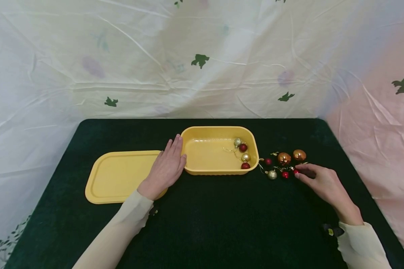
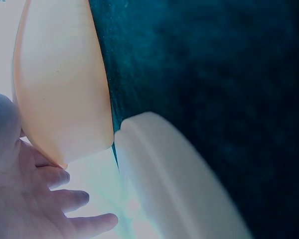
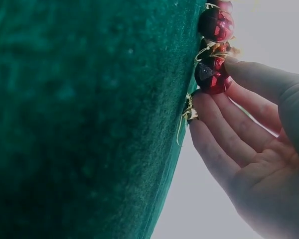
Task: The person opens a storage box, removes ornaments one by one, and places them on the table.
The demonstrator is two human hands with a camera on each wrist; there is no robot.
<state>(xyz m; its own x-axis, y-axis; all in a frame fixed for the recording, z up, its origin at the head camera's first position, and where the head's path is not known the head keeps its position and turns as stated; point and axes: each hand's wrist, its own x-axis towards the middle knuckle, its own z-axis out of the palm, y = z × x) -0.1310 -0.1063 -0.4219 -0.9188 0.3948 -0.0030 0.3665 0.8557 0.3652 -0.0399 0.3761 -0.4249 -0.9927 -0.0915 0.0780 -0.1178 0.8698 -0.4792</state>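
Pinching a shiny red bauble (image 1: 296,172) at four o'clock of the ornament cluster (image 1: 284,159), the right hand (image 1: 324,185) seems at pick-up; the next move likely needs a lift toward ten o'clock into the yellow tub (image 1: 205,155), whose nine-o'clock end the straight-fingered left hand (image 1: 165,167) touches.

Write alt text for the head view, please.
A person's right hand pinches a small red bauble beside other baubles on a dark green tabletop; the left hand touches a yellow container holding two gold baubles and two red baubles. A yellow lid lies to its left.
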